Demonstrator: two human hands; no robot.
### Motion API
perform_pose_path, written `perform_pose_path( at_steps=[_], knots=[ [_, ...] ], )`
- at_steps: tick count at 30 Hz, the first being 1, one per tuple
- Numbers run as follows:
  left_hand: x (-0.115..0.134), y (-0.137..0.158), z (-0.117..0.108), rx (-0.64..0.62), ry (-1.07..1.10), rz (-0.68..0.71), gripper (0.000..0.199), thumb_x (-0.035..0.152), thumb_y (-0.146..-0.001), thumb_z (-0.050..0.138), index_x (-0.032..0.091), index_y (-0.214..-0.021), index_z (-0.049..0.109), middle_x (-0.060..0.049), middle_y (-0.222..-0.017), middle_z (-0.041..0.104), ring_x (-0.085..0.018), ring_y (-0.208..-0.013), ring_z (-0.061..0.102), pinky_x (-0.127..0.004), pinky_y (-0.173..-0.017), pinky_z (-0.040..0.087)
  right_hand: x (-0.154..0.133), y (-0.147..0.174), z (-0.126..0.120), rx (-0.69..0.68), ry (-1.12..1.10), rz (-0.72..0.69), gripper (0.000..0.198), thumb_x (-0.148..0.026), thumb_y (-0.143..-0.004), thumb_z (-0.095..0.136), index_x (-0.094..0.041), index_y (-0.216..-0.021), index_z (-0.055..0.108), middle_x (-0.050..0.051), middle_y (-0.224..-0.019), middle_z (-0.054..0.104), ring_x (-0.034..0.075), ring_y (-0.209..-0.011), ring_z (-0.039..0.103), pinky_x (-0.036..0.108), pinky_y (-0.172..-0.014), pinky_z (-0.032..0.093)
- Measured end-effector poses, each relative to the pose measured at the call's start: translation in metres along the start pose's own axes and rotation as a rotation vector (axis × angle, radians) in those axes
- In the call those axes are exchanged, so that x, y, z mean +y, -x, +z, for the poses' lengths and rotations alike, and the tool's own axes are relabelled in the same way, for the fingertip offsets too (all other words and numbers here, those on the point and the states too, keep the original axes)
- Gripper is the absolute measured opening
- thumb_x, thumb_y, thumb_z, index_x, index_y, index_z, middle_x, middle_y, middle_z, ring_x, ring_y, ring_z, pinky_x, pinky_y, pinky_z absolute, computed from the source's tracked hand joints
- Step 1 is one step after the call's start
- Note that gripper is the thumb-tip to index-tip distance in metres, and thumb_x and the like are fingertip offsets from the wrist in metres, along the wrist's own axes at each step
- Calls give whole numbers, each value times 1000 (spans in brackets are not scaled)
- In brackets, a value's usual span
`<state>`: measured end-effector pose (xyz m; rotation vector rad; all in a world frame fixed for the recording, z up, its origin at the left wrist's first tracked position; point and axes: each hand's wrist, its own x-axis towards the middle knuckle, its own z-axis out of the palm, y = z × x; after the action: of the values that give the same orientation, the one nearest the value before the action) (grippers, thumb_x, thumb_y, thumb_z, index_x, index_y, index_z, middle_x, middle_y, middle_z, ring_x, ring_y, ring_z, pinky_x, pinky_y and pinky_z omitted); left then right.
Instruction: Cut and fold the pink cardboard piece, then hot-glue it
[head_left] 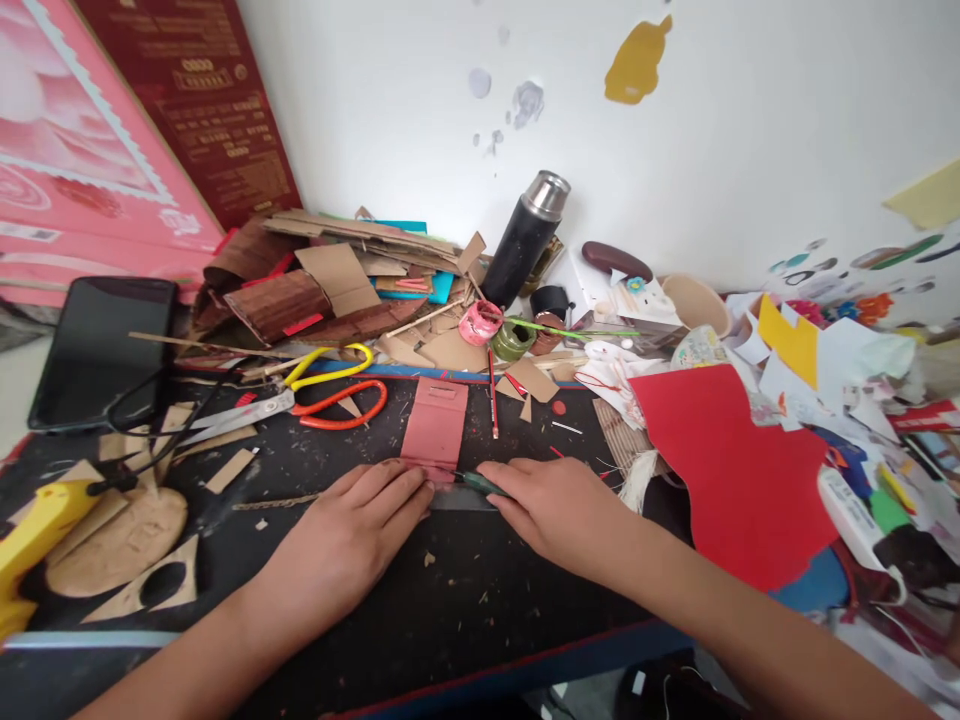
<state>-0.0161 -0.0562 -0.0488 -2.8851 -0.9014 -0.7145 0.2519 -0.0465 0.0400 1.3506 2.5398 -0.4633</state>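
A reddish-pink piece of card (435,425) with a slit near its top lies on the black table (480,580). My left hand (367,515) rests flat over its lower left edge, fingers stretched out and pressing down. Under the fingertips a clear flat strip (457,496), perhaps a ruler, runs along the card's lower edge. My right hand (536,500) is closed around a green-handled craft knife (482,484). Its thin tip points left and meets the lower right part of the card.
Scissors (292,400) with yellow and red handles lie left, beyond them a phone (101,350). A yellow glue gun (49,530) sits near left. Paint jars (480,322), a black flask (525,240) and cardboard scraps (341,280) line the wall. Red sheet (739,470) lies right.
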Motion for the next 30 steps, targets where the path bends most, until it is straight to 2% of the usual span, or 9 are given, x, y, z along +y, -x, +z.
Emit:
perform_pose_path(
  at_steps=[5, 8, 11, 13, 15, 18, 22, 26, 30],
  knots=[
    [1, 2, 2, -21, -16, -12, 32, 16, -107, 46, 16, -124, 73, -10, -123, 77, -27, -115, 67, -42, -98, 51, 9, 14, 5, 142, -77, -19, 34, -28, -108, 50, -17, -135, 66, 9, -104, 80, 24, -82, 75, 33, -64, 46],
    [2, 2, 4, -17, -23, -33, 29, 19, -107, 49, 18, -125, 72, -9, -123, 76, -27, -114, 68, -42, -98, 53, 13, 22, 6, 259, -254, -1, 36, -30, -107, 49, -18, -136, 67, 11, -119, 80, 27, -99, 77, 37, -80, 55],
    [1, 1, 5, 4, -4, -80, 29, 25, -108, 51, 20, -127, 71, -9, -122, 76, -26, -110, 69, -41, -97, 55, 11, 23, 17, 310, -484, 41, 34, -32, -105, 53, -21, -132, 70, 10, -126, 79, 26, -110, 76, 37, -91, 56],
    [0, 0, 4, 2, 0, -142, 31, 33, -108, 51, 19, -127, 71, -11, -122, 75, -27, -110, 69, -43, -96, 56, 7, 19, 30, 313, -617, 84, 31, -32, -104, 55, -22, -128, 72, 8, -118, 80, 24, -103, 76, 36, -89, 56],
    [-2, -2, 2, -26, -11, -211, 35, 41, -108, 51, 18, -127, 71, -13, -123, 74, -29, -112, 69, -47, -97, 56, 5, 14, 45, 303, -771, 146, 29, -32, -103, 55, -21, -123, 72, 5, -99, 80, 20, -81, 76, 32, -75, 56],
    [-1, -2, -2, -79, -25, -262, 40, 46, -106, 52, 18, -129, 69, -15, -127, 72, -32, -114, 68, -50, -98, 55, 6, 10, 66, 334, -1101, 224, 28, -41, -106, 51, -19, -111, 69, -3, -74, 68, 12, -48, 59, 26, -52, 47],
    [5, -5, -7, -98, -46, -308, 40, 43, -106, 53, 19, -133, 67, -15, -130, 71, -33, -118, 67, -50, -99, 53, 9, 9, 81, 449, -1413, 252, 33, -51, -103, 55, -20, -108, 63, -4, -76, 64, 10, -44, 54, 25, -48, 44],
    [15, -10, -9, -115, -96, -362, 41, 41, -105, 53, 16, -135, 65, -17, -125, 71, -34, -114, 67, -50, -95, 52, 9, 9, 82, 479, -1473, 241, 34, -52, -102, 59, -19, -111, 64, -4, -75, 64, 10, -45, 55, 25, -47, 44],
    [29, -11, -8, -125, -2, -334, 38, 37, -105, 54, 18, -137, 63, -13, -123, 72, -31, -110, 66, -48, -95, 53, 9, 11, 82, 519, -1506, 238, 37, -52, -102, 60, -19, -116, 65, -4, -75, 63, 10, -45, 56, 25, -48, 46]
  ],
)
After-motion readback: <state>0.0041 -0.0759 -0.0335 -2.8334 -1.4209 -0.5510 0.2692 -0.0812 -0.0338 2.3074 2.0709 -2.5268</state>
